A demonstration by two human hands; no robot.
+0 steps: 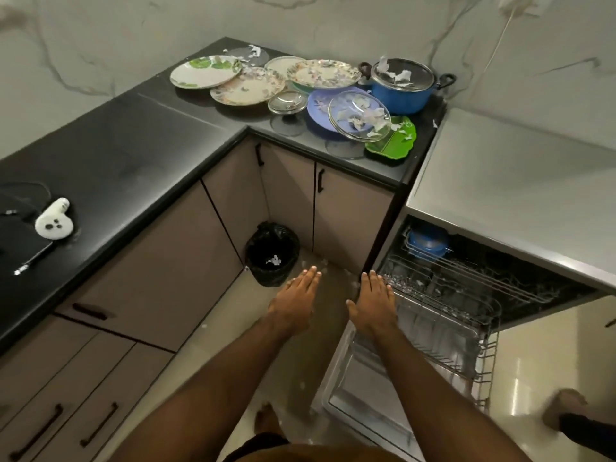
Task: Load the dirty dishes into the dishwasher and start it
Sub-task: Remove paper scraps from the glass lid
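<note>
We stand in a kitchen corner facing the dishwasher (546,288), which sits open under a grey worktop (500,181) with its door (353,398) let down towards us. Its lower rack (446,331) is drawn out over the door. The upper rack (473,275) sits farther in, with a blue bowl (428,243) at its back left.

Our hands hold nothing; both are stretched out flat, palms down, fingers straight and close together. Our right hand (375,305) hovers over the left edge of the dishwasher's lower rack. Our left hand (296,301) hangs just left of the dishwasher, above the pale floor tiles (533,361).

The dirty dishes (248,86) are not loaded. They are piled on the black countertop (133,155) to the left of the dishwasher and beyond it, against the marble wall (133,38). Among them are patterned plates, a blue plate (318,105), a green plate (393,143) and a glass lid (358,115). A blue pot (403,95) stands nearest the dishwasher, and white scraps lie over all of them.

On the floor left of the dishwasher, in the angle of the beige cabinets (156,278), stands a bin (271,253) lined with a black bag. Far left of the dishwasher, a white object (53,223) lies on the countertop.
</note>
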